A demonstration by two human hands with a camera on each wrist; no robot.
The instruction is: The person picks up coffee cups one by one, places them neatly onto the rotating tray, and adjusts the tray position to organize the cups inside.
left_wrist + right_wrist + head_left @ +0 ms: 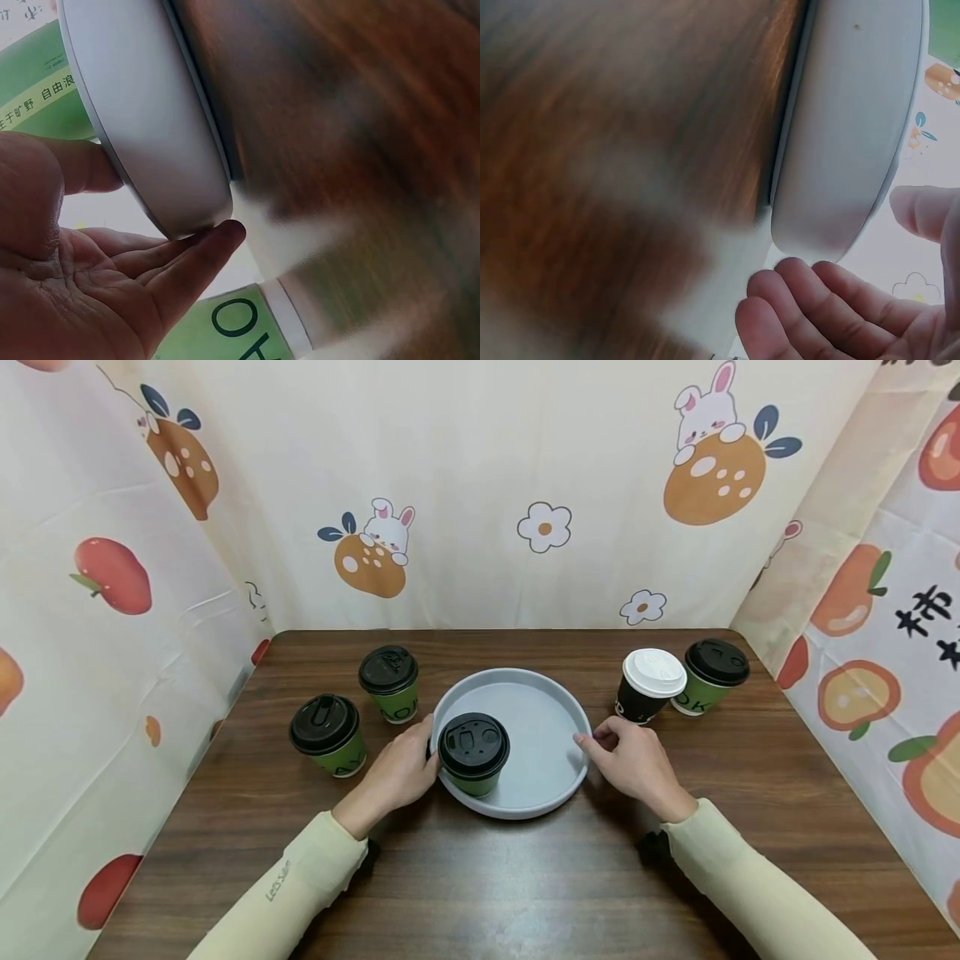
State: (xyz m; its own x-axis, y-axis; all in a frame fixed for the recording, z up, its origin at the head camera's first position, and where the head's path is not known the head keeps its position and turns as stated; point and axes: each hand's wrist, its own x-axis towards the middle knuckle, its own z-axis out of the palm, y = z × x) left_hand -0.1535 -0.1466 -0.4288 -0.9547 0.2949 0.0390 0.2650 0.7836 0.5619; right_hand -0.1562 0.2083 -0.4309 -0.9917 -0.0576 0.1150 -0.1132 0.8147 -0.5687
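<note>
A round grey tray (543, 743) lies on the table, with a green paper cup (474, 756) under a black lid standing inside its left edge. My left hand (401, 764) grips the tray's left side, thumb at the rim and fingers along the outer wall, as the left wrist view shows. On the opposite side, my right hand (633, 760) is at the tray's edge. Its thumb (919, 211) stands a little off the rim, and the fingertips (791, 274) are right by the outer wall.
Left of the tray stand two black-lidded green cups, a nearer one (327, 737) and a farther one (389, 683). Behind my right hand are a black cup with a white lid (651, 681) and another green cup (711, 677). Printed curtains (480, 485) border the wooden table (510, 893).
</note>
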